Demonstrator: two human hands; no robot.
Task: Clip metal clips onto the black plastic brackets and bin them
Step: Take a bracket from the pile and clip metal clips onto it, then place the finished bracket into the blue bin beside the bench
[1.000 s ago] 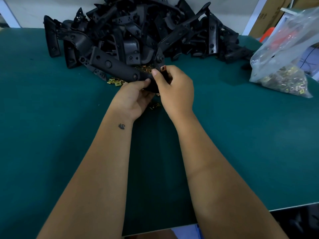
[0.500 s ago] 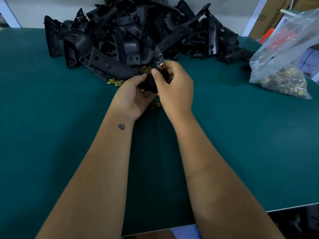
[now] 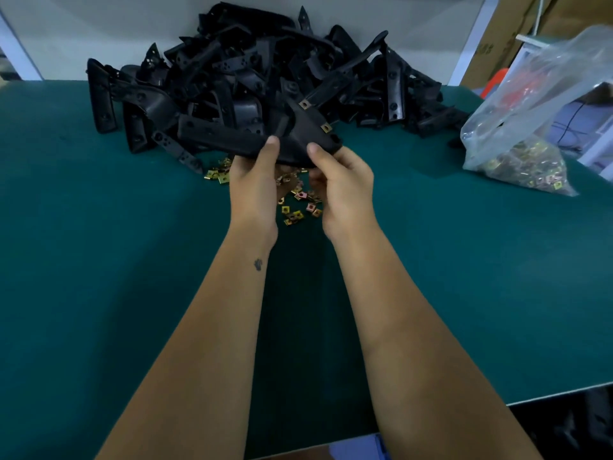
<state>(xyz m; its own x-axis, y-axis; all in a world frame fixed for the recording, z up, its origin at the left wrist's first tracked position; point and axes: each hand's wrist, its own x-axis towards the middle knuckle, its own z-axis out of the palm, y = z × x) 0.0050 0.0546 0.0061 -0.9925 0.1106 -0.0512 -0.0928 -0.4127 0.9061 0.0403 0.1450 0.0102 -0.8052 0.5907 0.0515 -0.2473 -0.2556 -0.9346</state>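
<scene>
Both hands hold one black plastic bracket (image 3: 298, 134) above the green table, in front of the pile. My left hand (image 3: 255, 184) grips its near edge with the thumb on top. My right hand (image 3: 341, 184) grips the right end, thumb on top as well. Two brass metal clips (image 3: 326, 127) sit clipped on the bracket's right edge, one higher up and one lower. Loose brass clips (image 3: 298, 204) lie scattered on the table under and between my hands.
A large pile of black brackets (image 3: 265, 78) fills the back of the green table (image 3: 99, 260). A clear plastic bag of clips (image 3: 517, 161) lies at the right. The table's near edge runs along the bottom right. Cardboard boxes stand behind at the right.
My hands have lifted and turned the bracket, so its broad face and two clips show. The loose clips beneath are now uncovered.
</scene>
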